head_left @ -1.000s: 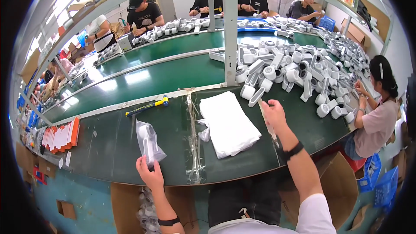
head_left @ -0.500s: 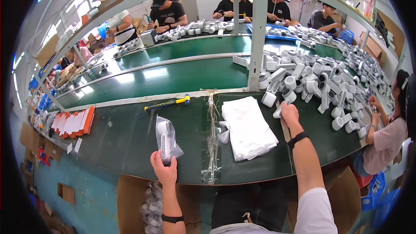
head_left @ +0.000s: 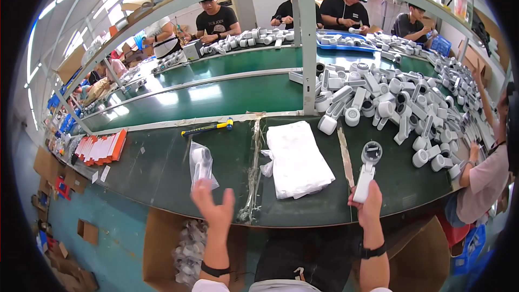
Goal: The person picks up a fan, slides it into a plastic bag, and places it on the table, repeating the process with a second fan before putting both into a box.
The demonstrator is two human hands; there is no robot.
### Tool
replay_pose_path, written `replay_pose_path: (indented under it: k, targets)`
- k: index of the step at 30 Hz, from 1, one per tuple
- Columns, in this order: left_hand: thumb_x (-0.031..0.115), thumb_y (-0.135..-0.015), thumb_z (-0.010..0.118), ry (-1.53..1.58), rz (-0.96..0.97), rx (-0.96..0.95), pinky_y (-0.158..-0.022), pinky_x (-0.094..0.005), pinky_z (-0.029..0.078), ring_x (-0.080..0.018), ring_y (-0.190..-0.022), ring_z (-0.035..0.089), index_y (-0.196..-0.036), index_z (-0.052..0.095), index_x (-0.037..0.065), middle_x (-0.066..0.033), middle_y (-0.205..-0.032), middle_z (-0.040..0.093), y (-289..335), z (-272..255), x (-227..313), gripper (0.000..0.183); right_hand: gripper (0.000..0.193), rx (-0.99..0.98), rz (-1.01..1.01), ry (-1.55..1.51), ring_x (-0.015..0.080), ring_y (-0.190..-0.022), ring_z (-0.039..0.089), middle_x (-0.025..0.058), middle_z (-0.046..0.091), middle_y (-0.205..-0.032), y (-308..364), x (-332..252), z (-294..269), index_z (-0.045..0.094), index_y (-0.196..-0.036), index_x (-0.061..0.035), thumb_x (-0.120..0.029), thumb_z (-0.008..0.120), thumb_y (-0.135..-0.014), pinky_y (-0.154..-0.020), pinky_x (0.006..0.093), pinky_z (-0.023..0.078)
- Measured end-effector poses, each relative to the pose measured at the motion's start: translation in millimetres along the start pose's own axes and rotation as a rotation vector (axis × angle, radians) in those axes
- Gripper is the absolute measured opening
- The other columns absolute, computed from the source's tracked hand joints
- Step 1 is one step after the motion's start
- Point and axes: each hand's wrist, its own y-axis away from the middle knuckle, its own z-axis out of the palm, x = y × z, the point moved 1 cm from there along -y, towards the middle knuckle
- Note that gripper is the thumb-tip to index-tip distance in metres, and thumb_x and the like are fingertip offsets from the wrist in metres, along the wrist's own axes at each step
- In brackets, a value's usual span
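Note:
My right hand [head_left: 368,203] is closed round the white handle of a handheld device [head_left: 367,170] with a round, grey-rimmed head, which looks like a small handheld fan. The head points away from me, above the dark green table. My left hand [head_left: 214,205] is open, its fingers spread and slightly blurred. Just beyond its fingertips a similar white device in a clear plastic bag [head_left: 201,165] lies on the table. Between my hands is a stack of white plastic bags [head_left: 298,159].
A big heap of white devices [head_left: 394,97] covers the table's far right. A yellow-and-black hammer [head_left: 208,127] lies behind the bagged device, orange-and-white cards [head_left: 101,147] farther left. A metal post [head_left: 308,48] stands ahead. Below, a carton [head_left: 162,249] holds bagged devices. A co-worker [head_left: 481,178] sits at right.
My right hand has come back from the heap toward me, bringing a device out with it. My left hand has let go of the bagged device and spread its fingers.

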Motion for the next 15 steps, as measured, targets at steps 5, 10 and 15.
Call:
replay_pose_path:
  k: [5,10,15]
  targets:
    - [0.019,-0.075,0.078,0.354,0.213,-0.485,-0.081,-0.0371,0.050,-0.0274,-0.093,0.062,-0.098,0.068,0.006,-0.0110,-0.099,0.065,7.6,75.7,104.1,0.028,0.045,-0.026,-0.183,0.119,0.0166,-0.062,0.061,0.0079,0.057,-0.086,7.1,36.7,-6.1,0.036,-0.124,-0.0042,-0.008,0.063,-0.089,-0.047,0.0277,0.051]
    - [0.017,-0.078,0.074,0.189,0.398,-0.649,-0.069,-0.0367,0.048,-0.0262,-0.079,0.060,-0.088,0.069,0.008,-0.0054,-0.089,0.064,8.6,116.7,116.3,0.015,0.044,-0.064,-0.138,0.149,0.0132,-0.063,0.060,0.0070,0.058,-0.086,16.1,31.6,0.8,0.040,-0.119,-0.0006,-0.009,0.068,-0.087,-0.051,0.0259,0.050]
    - [0.014,-0.081,0.071,0.170,0.387,-0.659,-0.066,-0.0369,0.048,-0.0266,-0.074,0.059,-0.084,0.068,0.008,-0.0046,-0.081,0.063,6.7,124.3,117.7,0.007,0.044,-0.042,-0.152,0.160,0.0124,-0.064,0.061,0.0075,0.060,-0.085,16.2,33.6,-0.6,0.042,-0.118,0.0010,-0.011,0.070,-0.086,-0.051,0.0258,0.050]
